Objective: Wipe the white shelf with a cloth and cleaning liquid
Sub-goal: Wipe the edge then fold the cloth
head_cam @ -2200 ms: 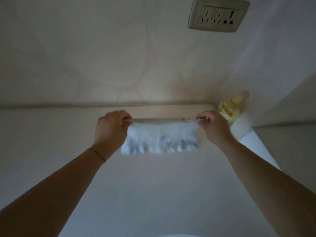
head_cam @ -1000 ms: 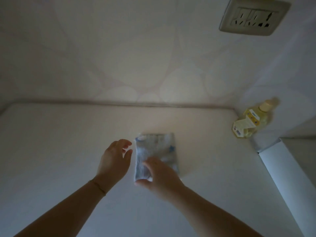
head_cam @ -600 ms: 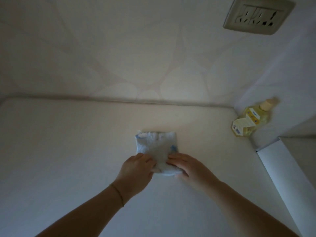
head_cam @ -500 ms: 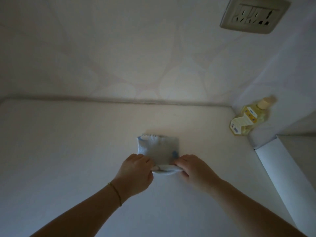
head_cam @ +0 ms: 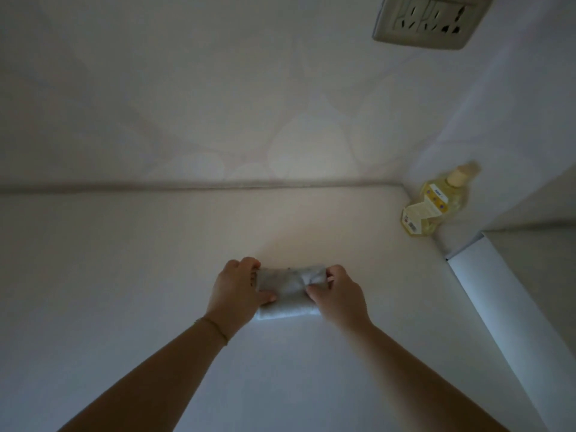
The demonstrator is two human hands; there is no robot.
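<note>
A small pale cloth [head_cam: 288, 291], folded into a short thick bundle, lies on the white shelf [head_cam: 124, 275] near its middle. My left hand [head_cam: 238, 291] grips the cloth's left end and my right hand [head_cam: 338, 294] grips its right end, thumbs pressed on top. A bottle of yellow cleaning liquid [head_cam: 434, 207] with a tan cap stands in the shelf's far right corner, apart from both hands.
The wall [head_cam: 218, 104] rises behind the shelf, with a socket plate [head_cam: 431, 21] high at the right. A white side panel [head_cam: 505, 322] runs along the shelf's right edge. The shelf surface spreads wide to the left of my hands.
The cloth has been folded over from a flat square into a narrower bundle. Both hands have shifted onto its two ends and closed on it.
</note>
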